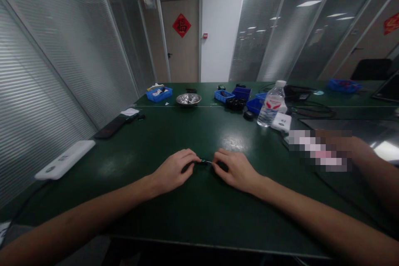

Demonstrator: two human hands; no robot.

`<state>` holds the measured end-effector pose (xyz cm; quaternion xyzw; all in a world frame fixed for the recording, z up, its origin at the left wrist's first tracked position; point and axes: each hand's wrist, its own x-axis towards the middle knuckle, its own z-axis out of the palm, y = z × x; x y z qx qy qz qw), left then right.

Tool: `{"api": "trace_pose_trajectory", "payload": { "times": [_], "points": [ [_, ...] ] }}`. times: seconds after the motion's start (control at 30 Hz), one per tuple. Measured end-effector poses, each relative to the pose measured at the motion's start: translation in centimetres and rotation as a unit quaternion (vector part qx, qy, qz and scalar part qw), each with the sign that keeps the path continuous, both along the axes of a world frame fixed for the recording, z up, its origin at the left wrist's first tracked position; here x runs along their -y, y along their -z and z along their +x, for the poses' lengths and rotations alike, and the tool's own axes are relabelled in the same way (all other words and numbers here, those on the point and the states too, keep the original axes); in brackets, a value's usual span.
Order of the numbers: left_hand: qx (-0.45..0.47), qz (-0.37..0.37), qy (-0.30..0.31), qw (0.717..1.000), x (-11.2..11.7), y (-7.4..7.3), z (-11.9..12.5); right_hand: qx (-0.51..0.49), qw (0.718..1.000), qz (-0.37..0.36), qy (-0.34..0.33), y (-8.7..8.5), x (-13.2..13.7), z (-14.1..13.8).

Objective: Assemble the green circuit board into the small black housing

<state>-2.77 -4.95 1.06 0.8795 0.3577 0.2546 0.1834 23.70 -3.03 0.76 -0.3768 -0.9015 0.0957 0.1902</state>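
Both of my hands rest low over the green tabletop (193, 208), fingertips facing each other across a narrow gap. Between them is a small dark piece with a bit of green (203, 161), too small to name. My left hand (177, 169) is closed, thumb and fingers pinching the left end of that piece. From its right side a thin, pale, metal-looking strip (210, 162) reaches to my right hand (235, 168), which is closed in a pinch at the strip's end. Whether strip and piece are joined I cannot tell. The fingertips partly hide both.
A metal bowl (188, 99) and blue trays (159, 94) stand farther back. To the right are a water bottle (270, 106), a white box (281, 122) and another person's arm (374, 166), its hand blurred out. A white power bank-like device (65, 160) and dark flat object (111, 127) lie left.
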Motion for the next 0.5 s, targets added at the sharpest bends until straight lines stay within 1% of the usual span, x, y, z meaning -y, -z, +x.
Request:
{"api": "trace_pose_trajectory", "payload": {
  "times": [0.13, 0.5],
  "points": [
    [-0.007, 0.005, 0.002, 1.000, -0.18, 0.07, -0.15, 0.001, 1.000, -0.002, 0.001, -0.15, 0.08, 0.01],
    [0.004, -0.013, 0.005, 1.000, -0.54, 0.07, -0.07, 0.011, 1.000, -0.005, 0.004, -0.51, 0.14, -0.03]
  ]
}}
